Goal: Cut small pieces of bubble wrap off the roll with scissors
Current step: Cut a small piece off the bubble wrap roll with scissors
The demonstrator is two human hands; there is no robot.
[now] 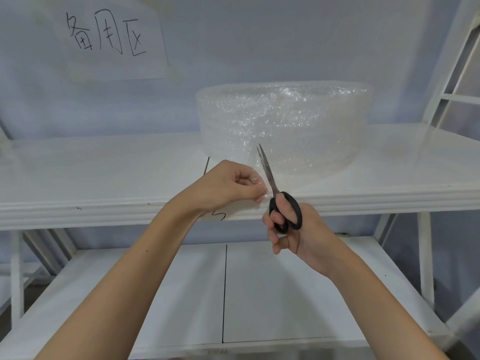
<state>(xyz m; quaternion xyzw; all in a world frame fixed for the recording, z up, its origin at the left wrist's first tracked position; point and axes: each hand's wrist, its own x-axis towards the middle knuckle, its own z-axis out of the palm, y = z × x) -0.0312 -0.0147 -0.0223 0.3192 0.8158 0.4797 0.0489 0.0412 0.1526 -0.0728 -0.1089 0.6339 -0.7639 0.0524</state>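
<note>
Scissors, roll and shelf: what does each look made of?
Scissors: bare grey metal blades with a dull sheen, matte black handles, probably plastic. Roll: clear plastic bubble film, glittering with small highlights. Shelf: smooth white board, glossy; painted wood or laminate, can't tell which.

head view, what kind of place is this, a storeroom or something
Probably a storeroom or packing area. White metal shelving stands against a plain wall, a handwritten paper sign is stuck above it, and a big bubble wrap roll sits on the shelf, with scissors in the right hand.
</note>
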